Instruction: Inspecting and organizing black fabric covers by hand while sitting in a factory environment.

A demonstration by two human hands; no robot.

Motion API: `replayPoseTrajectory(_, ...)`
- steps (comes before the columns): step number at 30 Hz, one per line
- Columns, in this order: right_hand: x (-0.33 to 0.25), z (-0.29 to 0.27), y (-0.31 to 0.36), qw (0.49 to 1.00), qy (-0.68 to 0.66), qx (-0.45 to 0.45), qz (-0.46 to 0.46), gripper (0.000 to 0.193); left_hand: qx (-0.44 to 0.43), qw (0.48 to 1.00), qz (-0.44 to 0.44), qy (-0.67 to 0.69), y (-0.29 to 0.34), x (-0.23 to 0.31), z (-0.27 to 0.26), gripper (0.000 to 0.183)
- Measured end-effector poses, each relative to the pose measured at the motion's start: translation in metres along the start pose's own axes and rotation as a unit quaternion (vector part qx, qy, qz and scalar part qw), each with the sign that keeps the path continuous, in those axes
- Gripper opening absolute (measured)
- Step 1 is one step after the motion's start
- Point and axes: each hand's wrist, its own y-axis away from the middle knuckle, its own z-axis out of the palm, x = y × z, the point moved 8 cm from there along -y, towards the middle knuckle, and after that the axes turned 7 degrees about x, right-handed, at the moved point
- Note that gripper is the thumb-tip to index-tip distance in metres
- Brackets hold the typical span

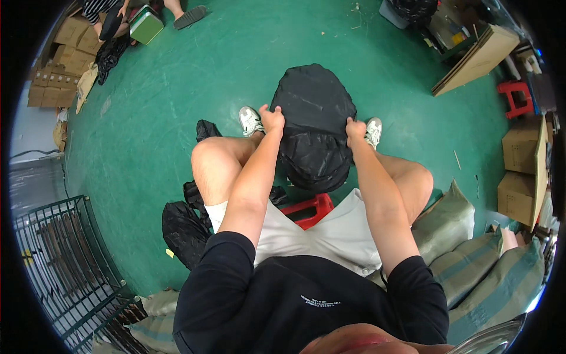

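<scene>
A black, bag-like fabric piece [315,97] hangs between my knees, above the green floor. Its upper part is rounded and fairly smooth, while the lower part is gathered and wrinkled. My left hand [272,119] grips its left edge, fingers partly hidden by the cloth. On the opposite edge, at about the same height, my right hand [355,131] pinches the fabric. Beneath me, part of a red plastic stool [315,209] shows between my thighs. More crumpled black fabric pieces [186,233] lie on the floor beside my left leg.
Stuffed woven sacks [471,268] lie behind me at right. A dark metal rack [65,253] stands at left. Cardboard boxes [520,189] and a leaning cardboard sheet [477,58] are at right, near another red stool [516,97]. Another person sits far left by a green-and-white box [146,26].
</scene>
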Motion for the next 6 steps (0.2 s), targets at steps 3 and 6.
replayPoseTrajectory(3, 0.024, -0.010, 0.019, 0.995, 0.097, -0.031, 0.019, 0.057, -0.004, 0.997, -0.015, -0.076, 0.016, -0.018, -0.016, 0.048)
replayPoseTrajectory(6, 0.030, -0.016, 0.031, 0.998, 0.061, 0.020, -0.003, 0.054, -0.010, 0.996, -0.028, -0.090, 0.021, -0.031, -0.026, 0.053)
